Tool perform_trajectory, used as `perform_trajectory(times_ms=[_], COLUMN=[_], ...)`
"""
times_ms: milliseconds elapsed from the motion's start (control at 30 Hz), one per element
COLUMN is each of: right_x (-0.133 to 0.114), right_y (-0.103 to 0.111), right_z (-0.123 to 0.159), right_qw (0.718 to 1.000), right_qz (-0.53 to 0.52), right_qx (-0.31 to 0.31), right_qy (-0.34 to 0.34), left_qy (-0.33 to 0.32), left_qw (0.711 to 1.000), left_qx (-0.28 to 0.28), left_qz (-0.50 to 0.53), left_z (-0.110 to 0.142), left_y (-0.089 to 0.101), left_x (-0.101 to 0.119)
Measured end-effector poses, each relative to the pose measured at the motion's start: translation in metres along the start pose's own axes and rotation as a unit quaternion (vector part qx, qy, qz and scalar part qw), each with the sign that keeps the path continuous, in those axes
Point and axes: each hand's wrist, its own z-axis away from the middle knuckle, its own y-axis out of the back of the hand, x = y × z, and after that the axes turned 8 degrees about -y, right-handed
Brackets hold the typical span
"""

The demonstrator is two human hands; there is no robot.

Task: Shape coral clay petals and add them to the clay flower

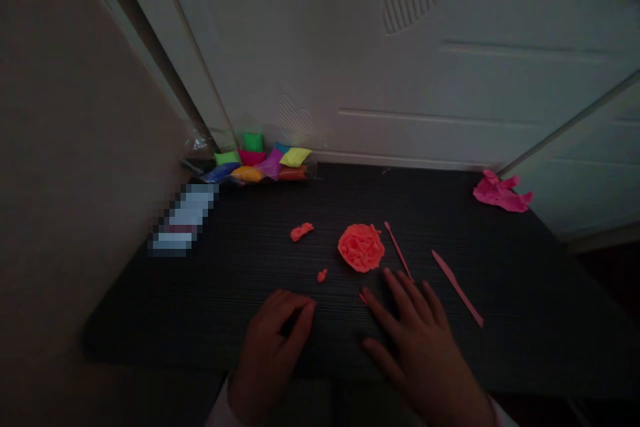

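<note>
My left hand (pixel 275 347) is closed near the table's front edge, thumb tip against forefinger; anything between them is hidden. My right hand (pixel 417 340) is open, fingers spread low over the dark table. Its forefinger touches a small bit of orange clay (pixel 363 298). Just beyond the right fingertips lies a round, ruffled orange clay flower (pixel 361 248). Left of the flower are a crumpled piece of orange clay (pixel 301 232) and a smaller lump (pixel 322 275). A thin pink modelling stick (pixel 399 250) and a pink plastic knife (pixel 457 287) lie to its right.
At the back left, a clear bag holds several bright clay packets (pixel 270 163). A blurred-out flat rectangle (pixel 185 220) lies below it. Crumpled pink material (pixel 501 192) sits at the far right corner. A white panel (pixel 320 60) rises behind the black table (pixel 240 260).
</note>
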Motion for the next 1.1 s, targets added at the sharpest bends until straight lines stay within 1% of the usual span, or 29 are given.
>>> perform_trajectory(times_ms=[33, 67, 167, 200, 300, 433, 533, 567, 700, 733, 833, 867, 967, 1000, 1100], right_x=[0.0000, -0.0004, -0.0030, -0.0037, -0.0036, 0.0011, 0.0030, 0.0023, -0.0022, -0.0022, 0.0008, 0.0019, 0.0038, 0.0040, 0.0039], right_y=[-0.0003, -0.0006, -0.0007, -0.0005, 0.0004, 0.0002, -0.0003, -0.0001, 0.0020, 0.0026, 0.0037, 0.0039, 0.0040, 0.0041, 0.0045], right_z=[0.0000, 0.0002, 0.0011, 0.0012, 0.0008, 0.0003, 0.0008, 0.0010, 0.0007, 0.0002, -0.0011, -0.0012, -0.0010, -0.0012, -0.0024], right_qw=[1.000, 1.000, 0.999, 0.999, 1.000, 1.000, 0.999, 0.999, 1.000, 0.999, 0.998, 0.999, 0.999, 0.999, 0.999], right_qz=[0.004, 0.003, -0.015, -0.018, -0.012, -0.010, 0.003, 0.005, -0.014, -0.015, -0.006, -0.007, -0.022, -0.022, -0.009], right_qx=[0.001, 0.002, -0.007, -0.008, -0.005, -0.013, -0.008, -0.008, -0.028, -0.028, -0.013, -0.012, -0.023, -0.022, -0.012], right_qy=[-0.017, -0.016, 0.035, 0.033, -0.010, 0.006, -0.044, -0.052, 0.002, -0.003, -0.053, -0.050, 0.004, 0.003, -0.044], left_qy=[-0.003, -0.005, -0.008, -0.009, -0.008, -0.011, -0.014, -0.015, -0.015, -0.014, -0.014, -0.015, -0.016, -0.016, -0.015], left_qw=[1.000, 1.000, 1.000, 1.000, 1.000, 1.000, 1.000, 1.000, 1.000, 1.000, 1.000, 1.000, 1.000, 1.000, 1.000], left_qx=[0.002, 0.002, 0.001, 0.000, -0.001, 0.004, 0.005, 0.003, -0.007, -0.007, -0.005, -0.006, -0.011, -0.009, -0.003], left_qz=[0.001, 0.001, 0.001, 0.001, -0.001, -0.004, -0.003, -0.004, -0.007, -0.007, -0.006, -0.007, -0.010, -0.010, -0.009], left_z=[0.0001, 0.0001, 0.0000, 0.0000, 0.0001, -0.0006, -0.0013, -0.0014, -0.0013, -0.0013, -0.0013, -0.0013, -0.0015, -0.0015, -0.0011], left_y=[-0.0003, -0.0006, -0.0007, -0.0005, 0.0003, 0.0001, -0.0005, -0.0004, 0.0005, 0.0008, 0.0012, 0.0012, 0.0009, 0.0007, 0.0000], left_x=[-0.0001, -0.0001, 0.0002, 0.0004, 0.0010, 0.0014, 0.0006, 0.0003, -0.0008, -0.0009, -0.0004, -0.0001, 0.0006, 0.0007, 0.0006])
